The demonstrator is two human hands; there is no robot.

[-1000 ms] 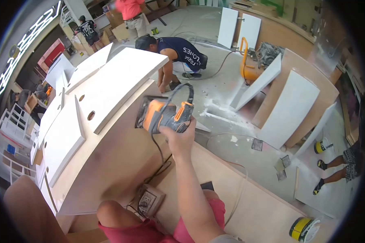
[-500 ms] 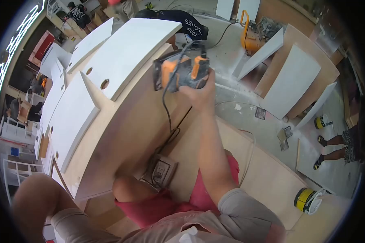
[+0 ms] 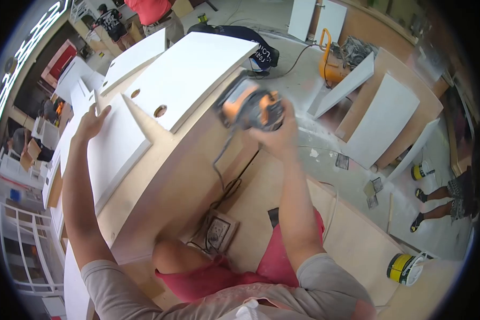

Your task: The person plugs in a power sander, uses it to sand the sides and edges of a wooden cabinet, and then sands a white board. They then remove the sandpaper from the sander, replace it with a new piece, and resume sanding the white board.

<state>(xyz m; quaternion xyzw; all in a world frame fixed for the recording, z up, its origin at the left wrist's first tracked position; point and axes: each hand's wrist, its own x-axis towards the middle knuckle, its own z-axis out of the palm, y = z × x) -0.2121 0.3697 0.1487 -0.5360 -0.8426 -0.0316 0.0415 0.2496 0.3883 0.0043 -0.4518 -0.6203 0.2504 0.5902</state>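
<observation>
An orange and black electric sander (image 3: pixel 250 106) is held up in my right hand (image 3: pixel 280 130), fingers wrapped round its body. The sander is tilted and blurred by motion, close to the curved edge of a pale wooden cabinet (image 3: pixel 197 125). Its dark cord hangs down along the cabinet's curved side. On the left, my left hand (image 3: pixel 93 124) lies against a white curved panel (image 3: pixel 117 136) near its upper end, thumb and fingers apart. Beyond that, a larger white panel (image 3: pixel 202 64) with round holes nearby rests on the wooden top.
A power outlet box (image 3: pixel 218 232) with cords sits between my legs. A paint bucket (image 3: pixel 405 266) stands at lower right. Farther off are an orange compressor (image 3: pixel 333 69), leaning white panels (image 3: pixel 386 112) and several people, one standing at right (image 3: pixel 448 197).
My left hand has come up from the lower left onto the white panel. The sander in my right hand has shifted right and slightly down in view and turned; the view has shifted too.
</observation>
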